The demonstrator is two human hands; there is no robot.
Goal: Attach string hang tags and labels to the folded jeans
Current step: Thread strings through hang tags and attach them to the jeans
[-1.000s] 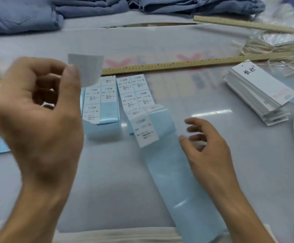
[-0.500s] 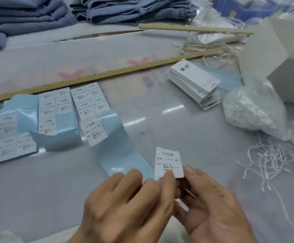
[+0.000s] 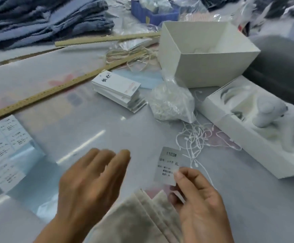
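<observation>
Pinching the peeled label [image 3: 169,165] at its lower edge, my right hand [image 3: 198,199] holds it upright at five o'clock; my left hand [image 3: 91,179] hovers beside it, fingers relaxed, holding nothing. It's probably light, floppy and sticky-backed, so I'd grip just the corner. Hang tags [image 3: 118,90] wait at twelve o'clock.

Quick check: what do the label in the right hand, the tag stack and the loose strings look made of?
Label: thin white sticker paper, matte; it curls slightly where the right hand pinches it. Tag stack: stiff white card, smooth, with crisp flat edges and printed faces. Strings: fine white cord, maybe cotton or nylon, with small end locks that look plastic; too blurred to be sure.
</observation>
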